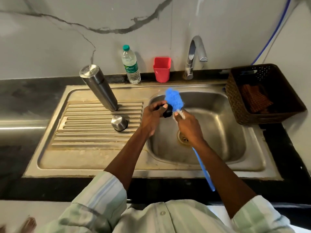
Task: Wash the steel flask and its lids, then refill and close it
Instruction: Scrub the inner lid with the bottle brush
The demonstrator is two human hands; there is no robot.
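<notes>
Centre frame, over sink (pixel 218 115): left hand (pixel 152 115) grips black inner lid (pixel 167 111); right hand (pixel 188 123) grips blue brush (pixel 174 99).
Risk: the wet lid may slip into the basin.

White marble-look wall (pixel 67 39) with grey veins behind. Black bench (pixel 25 95) carries steel sink unit (pixel 94 158). Chrome tap (pixel 193 59) at back. Blue hose (pixel 276 31) runs down wall, right. Light floor (pixel 25 211) below.
</notes>
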